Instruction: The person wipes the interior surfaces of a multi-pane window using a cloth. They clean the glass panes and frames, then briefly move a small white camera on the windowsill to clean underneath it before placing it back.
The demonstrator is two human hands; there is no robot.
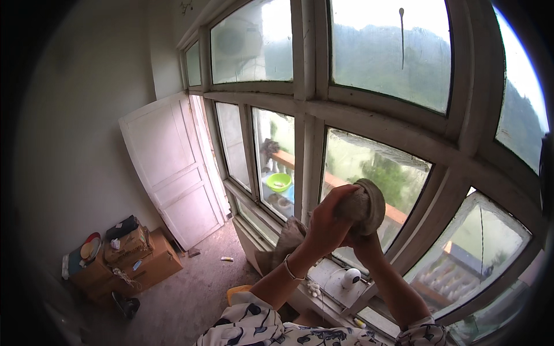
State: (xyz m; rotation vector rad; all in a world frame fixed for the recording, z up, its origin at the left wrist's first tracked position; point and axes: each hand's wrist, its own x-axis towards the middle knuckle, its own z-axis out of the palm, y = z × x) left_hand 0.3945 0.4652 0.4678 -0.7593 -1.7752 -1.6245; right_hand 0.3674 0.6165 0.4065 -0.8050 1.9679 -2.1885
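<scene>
My left hand (pixel 329 220), with a bracelet at its wrist, grips a bunched grey-brown cloth (pixel 373 203). The cloth is raised in front of the lower middle window pane (pixel 346 160); I cannot tell whether it touches the glass. My right hand (pixel 362 243) comes up from below to the same cloth, its fingers mostly hidden behind the bundle. Beyond my left forearm a similar brownish fabric (pixel 288 240) hangs down by the sill; whether it belongs to the same cloth cannot be made out.
Below my hands, a small white camera (pixel 349 277) stands on a white box (pixel 331 277) at the sill. To the right, a window sash (pixel 480 246) stands ajar. At left are a white door (pixel 173 168) and cardboard boxes (pixel 151 268). A small tube (pixel 227 259) lies on the floor.
</scene>
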